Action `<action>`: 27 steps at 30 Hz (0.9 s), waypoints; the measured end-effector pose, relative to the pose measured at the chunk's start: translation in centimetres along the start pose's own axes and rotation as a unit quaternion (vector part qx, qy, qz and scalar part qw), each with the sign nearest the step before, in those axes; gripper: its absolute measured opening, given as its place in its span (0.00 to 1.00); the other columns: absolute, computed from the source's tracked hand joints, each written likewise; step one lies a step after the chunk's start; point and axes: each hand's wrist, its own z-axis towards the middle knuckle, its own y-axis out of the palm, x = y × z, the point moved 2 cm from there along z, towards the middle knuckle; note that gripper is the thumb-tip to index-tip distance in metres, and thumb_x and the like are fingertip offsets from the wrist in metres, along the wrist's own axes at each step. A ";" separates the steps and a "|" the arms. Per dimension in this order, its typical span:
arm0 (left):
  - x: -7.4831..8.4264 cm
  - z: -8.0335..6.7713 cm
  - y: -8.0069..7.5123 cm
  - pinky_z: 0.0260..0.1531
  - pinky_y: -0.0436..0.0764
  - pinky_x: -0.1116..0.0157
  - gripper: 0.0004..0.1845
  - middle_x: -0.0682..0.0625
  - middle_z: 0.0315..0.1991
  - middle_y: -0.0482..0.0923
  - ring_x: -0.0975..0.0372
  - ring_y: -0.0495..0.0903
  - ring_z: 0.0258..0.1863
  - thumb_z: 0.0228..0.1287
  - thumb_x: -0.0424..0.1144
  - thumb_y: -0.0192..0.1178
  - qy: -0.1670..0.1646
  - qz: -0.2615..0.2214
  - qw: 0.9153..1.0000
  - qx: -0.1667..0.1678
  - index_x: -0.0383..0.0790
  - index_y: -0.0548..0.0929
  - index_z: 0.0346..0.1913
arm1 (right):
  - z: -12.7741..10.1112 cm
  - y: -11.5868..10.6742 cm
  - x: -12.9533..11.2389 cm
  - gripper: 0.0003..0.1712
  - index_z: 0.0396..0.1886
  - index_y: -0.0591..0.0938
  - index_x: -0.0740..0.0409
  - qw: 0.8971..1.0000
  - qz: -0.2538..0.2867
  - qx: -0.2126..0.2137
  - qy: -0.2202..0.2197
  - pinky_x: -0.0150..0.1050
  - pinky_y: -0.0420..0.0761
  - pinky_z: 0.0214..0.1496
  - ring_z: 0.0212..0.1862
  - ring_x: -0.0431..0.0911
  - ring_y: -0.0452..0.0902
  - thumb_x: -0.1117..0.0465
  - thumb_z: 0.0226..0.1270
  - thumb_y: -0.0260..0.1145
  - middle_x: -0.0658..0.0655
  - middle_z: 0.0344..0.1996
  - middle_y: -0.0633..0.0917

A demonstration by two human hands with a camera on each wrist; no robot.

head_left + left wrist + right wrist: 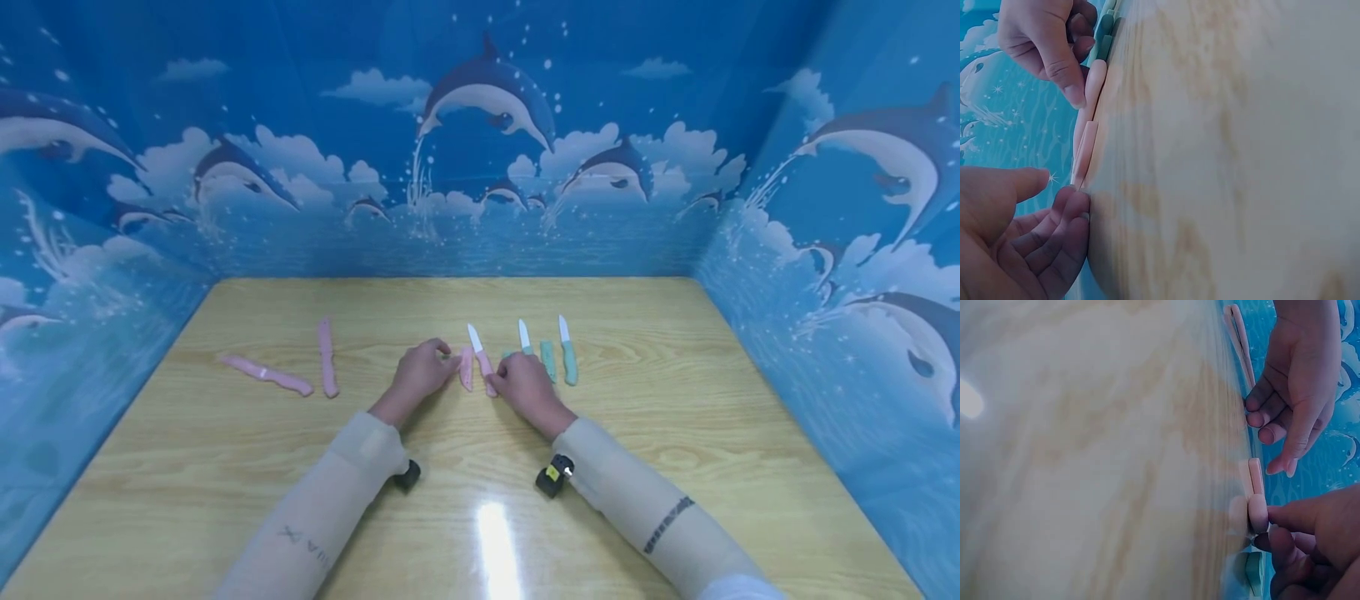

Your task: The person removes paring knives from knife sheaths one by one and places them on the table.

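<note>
A pink-handled knife (481,357) with a bare white blade lies at the table's middle, and a loose pink sheath (467,369) lies just left of it. My right hand (501,382) has its thumb and curled fingers pinching the knife's pink handle (1258,513) against the table. My left hand (448,360) rests relaxed beside the sheath (1085,150), fingertips on the wood and holding nothing. In the left wrist view the right hand's thumb (1067,78) lies against the pink handle (1095,78).
Two teal-handled knives (567,350) and a teal sheath (548,360) lie right of my right hand. Two sheathed pink knives (327,357) (266,375) lie to the left. Blue dolphin-print walls (480,167) close in three sides of the wooden table (480,500).
</note>
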 end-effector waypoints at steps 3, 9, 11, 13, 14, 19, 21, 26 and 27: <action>-0.1 0.0 0.0 0.17 0.71 0.70 0.21 0.50 0.19 0.78 0.63 0.72 0.15 0.67 0.48 0.62 0.002 -0.002 1.000 0.003 0.37 0.78 0.56 | 0.0 0.1 -0.1 0.19 0.13 0.81 0.56 1.000 -0.005 0.004 0.003 0.28 0.65 0.15 0.14 0.38 0.65 0.57 0.63 0.70 0.48 0.12 0.75; -0.1 -0.1 -0.2 0.20 0.72 0.69 0.21 0.50 0.19 0.78 0.62 0.73 0.17 0.67 0.47 0.61 0.013 0.004 1.000 0.014 0.37 0.78 0.55 | -0.2 0.0 -0.2 0.23 0.09 0.75 0.54 1.000 0.001 0.009 0.006 0.27 0.60 0.14 0.13 0.37 0.60 0.58 0.63 0.69 0.48 0.09 0.71; -0.2 -0.2 -0.3 0.22 0.73 0.68 0.20 0.50 0.19 0.78 0.62 0.75 0.18 0.68 0.47 0.61 0.015 0.003 1.000 0.018 0.37 0.78 0.55 | -0.2 0.1 -0.2 0.22 0.10 0.77 0.54 1.000 0.003 0.008 0.008 0.28 0.61 0.14 0.13 0.37 0.61 0.58 0.64 0.69 0.48 0.09 0.72; -0.3 -0.2 -0.4 0.24 0.74 0.67 0.20 0.51 0.19 0.78 0.62 0.75 0.19 0.68 0.47 0.61 0.016 0.003 1.000 0.022 0.37 0.78 0.55 | -0.2 0.1 0.0 0.19 0.12 0.79 0.55 1.000 0.007 0.005 0.012 0.29 0.63 0.15 0.14 0.38 0.63 0.58 0.63 0.69 0.48 0.10 0.74; -0.3 -0.2 -0.4 0.24 0.75 0.67 0.20 0.51 0.19 0.79 0.62 0.76 0.19 0.68 0.47 0.60 0.014 0.002 1.000 0.023 0.37 0.78 0.55 | -0.2 0.1 0.1 0.19 0.14 0.80 0.55 1.000 0.006 0.005 0.013 0.29 0.64 0.15 0.14 0.38 0.64 0.57 0.63 0.69 0.48 0.11 0.74; -0.5 -0.1 -0.6 0.24 0.75 0.66 0.19 0.51 0.18 0.79 0.62 0.76 0.18 0.69 0.48 0.59 0.007 0.004 1.000 0.029 0.37 0.79 0.54 | -0.1 -0.2 0.3 0.16 0.18 0.83 0.55 1.000 0.003 0.009 0.028 0.31 0.71 0.18 0.16 0.40 0.70 0.55 0.64 0.69 0.48 0.12 0.77; -0.6 -0.1 -0.8 0.24 0.75 0.66 0.19 0.51 0.18 0.78 0.61 0.76 0.18 0.69 0.48 0.59 0.004 0.004 0.999 0.031 0.38 0.79 0.54 | 0.0 -0.3 0.2 0.16 0.18 0.83 0.55 0.999 0.003 0.012 0.030 0.31 0.71 0.18 0.16 0.40 0.70 0.54 0.64 0.69 0.48 0.12 0.77; -0.8 -0.2 -1.4 0.26 0.74 0.65 0.19 0.51 0.20 0.78 0.61 0.76 0.19 0.69 0.49 0.59 -0.002 0.006 0.999 0.031 0.39 0.79 0.54 | 0.1 -0.2 -0.8 0.17 0.17 0.82 0.54 1.000 0.024 0.012 0.016 0.31 0.69 0.18 0.16 0.40 0.69 0.55 0.64 0.69 0.48 0.12 0.78; -0.8 -0.2 -1.5 0.26 0.75 0.65 0.19 0.50 0.20 0.79 0.60 0.76 0.19 0.69 0.49 0.59 -0.003 0.004 1.000 0.029 0.39 0.78 0.54 | 0.1 -0.1 -1.1 0.16 0.17 0.82 0.54 1.000 0.025 0.013 0.011 0.31 0.69 0.18 0.16 0.40 0.69 0.55 0.64 0.69 0.47 0.12 0.78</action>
